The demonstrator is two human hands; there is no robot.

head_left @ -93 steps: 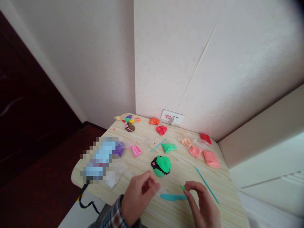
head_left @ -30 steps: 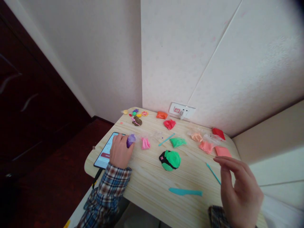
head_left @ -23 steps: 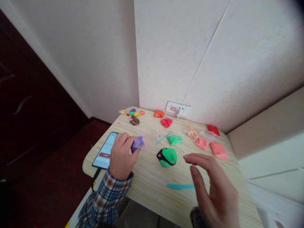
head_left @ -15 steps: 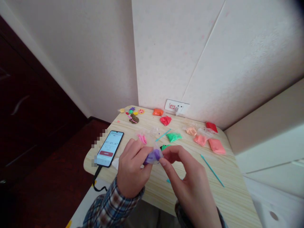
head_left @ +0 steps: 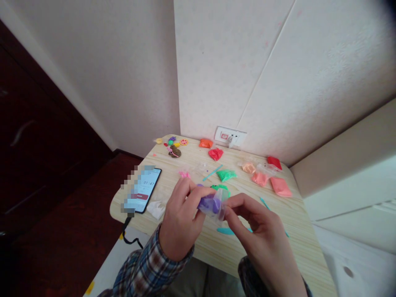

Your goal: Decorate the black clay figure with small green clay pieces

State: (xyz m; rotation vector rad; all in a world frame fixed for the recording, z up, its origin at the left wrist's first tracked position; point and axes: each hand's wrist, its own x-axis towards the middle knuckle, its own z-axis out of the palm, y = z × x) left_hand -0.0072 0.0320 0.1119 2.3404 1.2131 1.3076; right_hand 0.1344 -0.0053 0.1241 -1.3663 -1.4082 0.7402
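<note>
A small clear bag of purple clay (head_left: 211,204) is held above the near middle of the wooden table (head_left: 198,251). My left hand (head_left: 181,225) is closed on the bag's left side. Fingers of my right hand (head_left: 262,243) pinch the bag's clear plastic edge on the right. Just behind the bag, partly hidden by it, lies a green and black clay figure (head_left: 220,189). A turquoise plastic knife (head_left: 225,231) shows under my right hand.
A phone (head_left: 145,189) with its cable lies at the table's left edge, white paper (head_left: 156,209) beside it. Bags of pink (head_left: 185,174), green (head_left: 226,175), red (head_left: 215,154), orange (head_left: 205,143) and salmon (head_left: 280,186) clay dot the far side. Small clay figures (head_left: 173,147) sit at the back left corner. A wall socket (head_left: 230,135) is behind.
My left hand picked the purple clay bag up from beside the phone and brought it to the middle. My right hand came in and pinched the bag's other side.
</note>
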